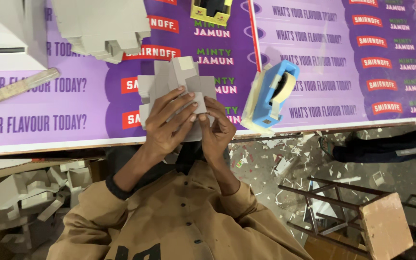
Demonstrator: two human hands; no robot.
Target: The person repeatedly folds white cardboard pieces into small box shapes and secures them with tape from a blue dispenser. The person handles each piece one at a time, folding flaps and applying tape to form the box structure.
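Grey cardboard blank (176,84), partly folded, sits at centre frame just above the near table edge, pinched from below by the left hand (167,123), fingers curled over its lower flap, and the right hand (216,127), fingertips closed on the right side; I judge a flap could crease crooked or tear if either grip slips. A stack of flat grey blanks (99,29) lies upper left, a yellow-and-black small box (211,12) at top centre, a blue tape dispenser (270,94) right of centre, all on purple printed sheeting (343,58) with red label patches.
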